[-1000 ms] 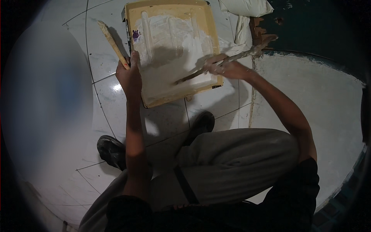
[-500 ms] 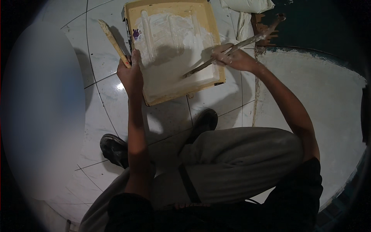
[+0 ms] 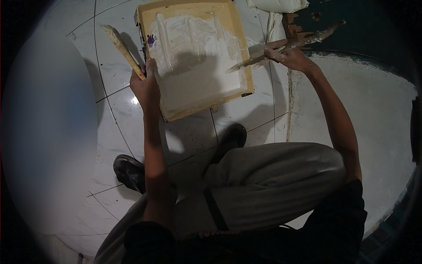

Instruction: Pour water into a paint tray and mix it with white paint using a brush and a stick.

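Note:
A tan paint tray (image 3: 241, 31) with ribs and white paint (image 3: 198, 83) in it lies at a slant on the floor. My left hand (image 3: 147, 88) is closed at its left rim, thumb along the edge. The same hand grips what looks like a paintbrush (image 3: 123, 48) with a pale wooden handle, pointing up and left. To the right of the tray, my right hand (image 3: 290, 57) is closed around a long stick (image 3: 323, 37) smeared with white paint. The stick's lower tip is over the paint near the tray's right side; I cannot tell if it touches.
White floor tiles (image 3: 118, 92) surround the tray. A white bag (image 3: 281, 5) lies behind it on the right, beside a dark green surface (image 3: 369, 31). A pale slab with a rough edge (image 3: 351, 97) fills the right. My shoes (image 3: 129, 169) stand near the tray's front.
My right hand has moved right, off the tray's rim, and the stick's tip has shifted right and up across the paint. My left hand and the tray have stayed nearly still.

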`<act>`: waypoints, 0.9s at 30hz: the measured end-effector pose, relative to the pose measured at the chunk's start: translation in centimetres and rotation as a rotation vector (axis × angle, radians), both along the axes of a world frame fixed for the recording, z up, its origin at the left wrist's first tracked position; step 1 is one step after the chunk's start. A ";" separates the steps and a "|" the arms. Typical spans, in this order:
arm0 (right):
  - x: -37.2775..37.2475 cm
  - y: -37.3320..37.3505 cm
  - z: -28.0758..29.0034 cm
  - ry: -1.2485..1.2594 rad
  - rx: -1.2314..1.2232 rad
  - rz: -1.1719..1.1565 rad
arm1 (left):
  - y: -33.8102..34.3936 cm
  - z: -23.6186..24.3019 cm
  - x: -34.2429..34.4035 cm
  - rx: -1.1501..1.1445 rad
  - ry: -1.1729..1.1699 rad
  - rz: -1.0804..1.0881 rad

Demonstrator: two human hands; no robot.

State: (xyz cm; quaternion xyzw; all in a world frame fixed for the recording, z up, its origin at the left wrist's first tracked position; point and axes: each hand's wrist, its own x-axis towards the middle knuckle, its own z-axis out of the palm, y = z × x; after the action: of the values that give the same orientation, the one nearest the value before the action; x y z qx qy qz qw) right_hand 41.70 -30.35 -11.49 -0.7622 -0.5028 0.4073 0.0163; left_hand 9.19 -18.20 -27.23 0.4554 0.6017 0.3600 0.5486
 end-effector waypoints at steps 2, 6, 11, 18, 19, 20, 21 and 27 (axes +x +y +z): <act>0.2 -1.1 -1.4 -0.110 0.171 -0.036 | 0.0 0.7 0.4 0.011 -0.016 -0.013; -1.6 0.4 -2.3 0.138 -0.020 0.117 | 0.0 2.9 0.1 0.023 -0.003 -0.021; -3.4 2.7 -2.7 0.146 0.229 0.109 | 0.3 4.5 0.3 0.095 0.050 -0.031; -1.9 2.5 -6.1 0.244 0.147 0.158 | 0.0 4.6 1.3 0.170 0.051 -0.030; -1.6 1.7 -6.4 0.258 0.146 0.162 | 0.1 3.6 0.5 0.158 0.076 -0.036; -1.6 1.0 -6.1 0.210 0.088 0.134 | 0.3 3.1 -0.1 0.160 0.086 -0.031; -1.5 0.4 -5.7 0.161 0.029 0.107 | 0.4 2.6 -0.7 0.120 0.078 -0.026; 1.7 -1.2 -2.1 -0.029 0.091 0.019 | 0.6 0.4 -0.8 0.052 0.027 -0.018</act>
State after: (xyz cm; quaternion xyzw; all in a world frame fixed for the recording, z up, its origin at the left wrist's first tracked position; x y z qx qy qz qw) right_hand 43.43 -31.60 -13.59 -0.7617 -0.5282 0.3732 0.0400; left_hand 8.34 -17.56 -26.84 0.4796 0.5953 0.3643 0.5318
